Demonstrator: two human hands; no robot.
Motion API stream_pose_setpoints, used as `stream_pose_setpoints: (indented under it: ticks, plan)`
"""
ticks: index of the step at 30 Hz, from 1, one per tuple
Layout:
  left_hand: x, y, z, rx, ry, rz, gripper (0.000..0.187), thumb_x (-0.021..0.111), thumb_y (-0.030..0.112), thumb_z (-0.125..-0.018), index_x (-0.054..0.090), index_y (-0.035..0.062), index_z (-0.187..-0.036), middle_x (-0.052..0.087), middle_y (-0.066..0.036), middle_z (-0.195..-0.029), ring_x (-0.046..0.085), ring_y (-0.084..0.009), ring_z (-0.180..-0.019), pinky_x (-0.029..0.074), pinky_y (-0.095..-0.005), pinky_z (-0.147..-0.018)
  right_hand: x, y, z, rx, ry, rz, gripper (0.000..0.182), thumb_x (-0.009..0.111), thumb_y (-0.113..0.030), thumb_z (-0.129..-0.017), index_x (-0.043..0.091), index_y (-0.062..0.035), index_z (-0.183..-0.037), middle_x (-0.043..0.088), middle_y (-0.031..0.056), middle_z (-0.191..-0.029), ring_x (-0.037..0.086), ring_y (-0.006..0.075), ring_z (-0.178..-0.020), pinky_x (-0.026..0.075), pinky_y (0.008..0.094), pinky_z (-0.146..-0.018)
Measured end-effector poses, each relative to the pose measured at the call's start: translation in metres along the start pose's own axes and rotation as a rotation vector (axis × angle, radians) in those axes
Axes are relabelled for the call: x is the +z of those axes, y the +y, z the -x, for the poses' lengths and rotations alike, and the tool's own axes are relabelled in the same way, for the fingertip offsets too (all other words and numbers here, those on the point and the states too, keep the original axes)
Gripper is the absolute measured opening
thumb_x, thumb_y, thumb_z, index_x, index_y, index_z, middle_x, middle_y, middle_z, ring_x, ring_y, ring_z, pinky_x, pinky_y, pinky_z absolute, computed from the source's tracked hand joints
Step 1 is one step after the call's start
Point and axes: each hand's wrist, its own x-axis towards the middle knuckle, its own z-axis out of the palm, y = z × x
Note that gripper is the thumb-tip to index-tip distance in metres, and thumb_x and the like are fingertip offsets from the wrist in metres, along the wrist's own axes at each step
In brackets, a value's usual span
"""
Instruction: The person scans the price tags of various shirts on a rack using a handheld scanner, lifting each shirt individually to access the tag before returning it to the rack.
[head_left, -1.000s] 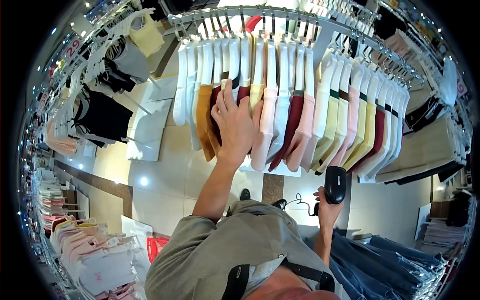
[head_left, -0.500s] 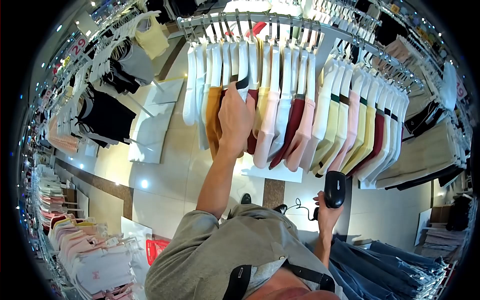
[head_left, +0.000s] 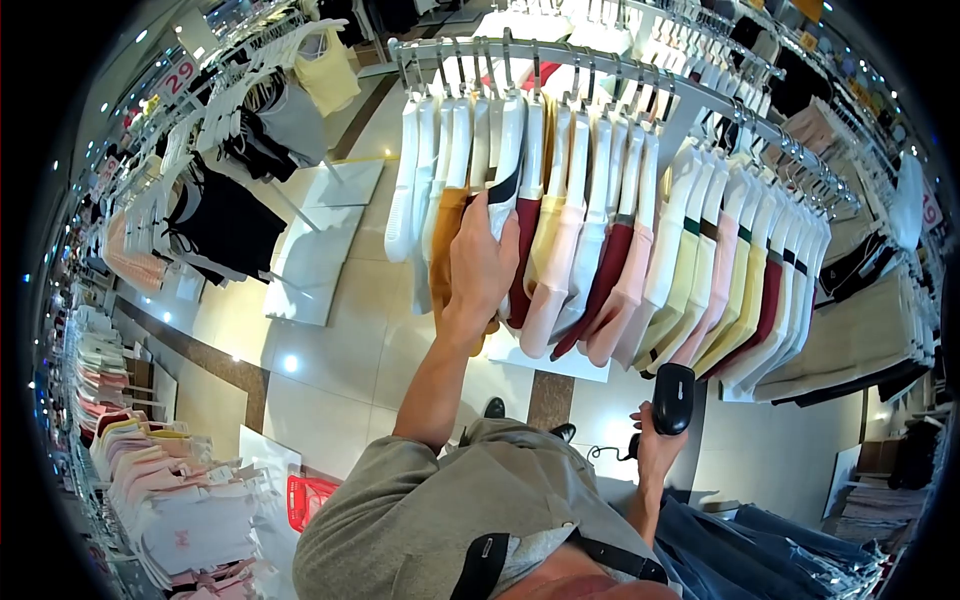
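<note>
On the rack in front of me, my left hand (head_left: 482,262) is closed around a white garment with black trim (head_left: 507,190) that hangs on a white hanger. Mustard (head_left: 449,240) and dark red (head_left: 523,265) garments hang directly on either side of it. Lower right, my right hand (head_left: 657,445) grips a black handheld scanner (head_left: 674,398), its rounded head pointing up and away from me. A dark cord (head_left: 606,451) curls beside that hand. The scanner is apart from the clothes, just below the hems of the row.
The curved metal rail (head_left: 640,70) carries a long row of pink, yellow and white garments. Black tops (head_left: 225,225) hang at left. Folded jeans (head_left: 750,545) lie lower right, and a red basket (head_left: 308,500) stands lower left. White platforms (head_left: 325,255) rest on the tiled floor.
The view has shifted, so the rack appears slightly lower and farther right. My left hand stays on the same white garment, and my right hand keeps the scanner.
</note>
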Motion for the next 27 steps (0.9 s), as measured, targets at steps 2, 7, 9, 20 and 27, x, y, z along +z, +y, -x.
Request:
stream_pose_setpoints:
  ticks: [2,7,9,20,27]
  plan:
    - [-0.003,0.002,-0.001,0.008,-0.009,0.038,0.046,0.061,0.018,-0.095,0.053,-0.011,-0.13,0.066,-0.027,-0.114,0.065,-0.0392,-0.104,0.05,-0.0401,-0.09,0.001,0.004,0.0,-0.03,-0.028,0.025,0.021,0.072,-0.01,-0.087,0.064,0.005,-0.098,0.068,0.0085,-0.079,0.069,0.0184,-0.069,0.053,0.0302,-0.063]
    - [-0.002,0.003,-0.007,0.063,0.032,0.073,0.042,0.061,0.015,-0.094,0.053,-0.0094,-0.128,0.065,-0.026,-0.113,0.064,-0.0396,-0.103,0.05,-0.0408,-0.09,0.01,-0.003,0.0,-0.003,-0.036,0.04,0.019,0.071,-0.01,-0.088,0.065,0.0044,-0.098,0.069,0.0092,-0.078,0.068,0.0173,-0.07,0.052,0.0304,-0.067]
    - [-0.009,0.011,-0.007,0.045,0.009,0.107,0.042,0.061,0.015,-0.094,0.053,-0.0087,-0.128,0.065,-0.026,-0.113,0.064,-0.0398,-0.103,0.05,-0.0407,-0.09,0.011,-0.004,0.002,0.012,-0.048,0.054,0.019,0.071,-0.01,-0.088,0.065,0.0042,-0.099,0.07,0.0097,-0.077,0.068,0.0169,-0.07,0.052,0.0303,-0.068]
    - [-0.026,0.001,0.056,-0.052,-0.138,0.231,0.046,0.064,0.014,-0.092,0.05,-0.0087,-0.13,0.069,-0.021,-0.106,0.068,-0.028,-0.095,0.052,-0.0354,-0.085,0.021,-0.008,0.007,-0.045,-0.045,0.048,0.021,0.073,-0.011,-0.087,0.065,0.0052,-0.099,0.068,0.0075,-0.076,0.068,0.0164,-0.068,0.051,0.0291,-0.064]
    - [-0.055,-0.018,0.112,-0.203,-0.367,0.391,0.044,0.066,0.01,-0.084,0.052,-0.0013,-0.124,0.067,-0.025,-0.097,0.068,-0.039,-0.091,0.052,-0.0395,-0.081,0.041,-0.02,0.023,-0.004,-0.1,0.107,0.027,0.079,-0.012,-0.084,0.064,0.001,-0.103,0.067,0.0039,-0.083,0.062,0.0125,-0.072,0.05,0.0271,-0.067]
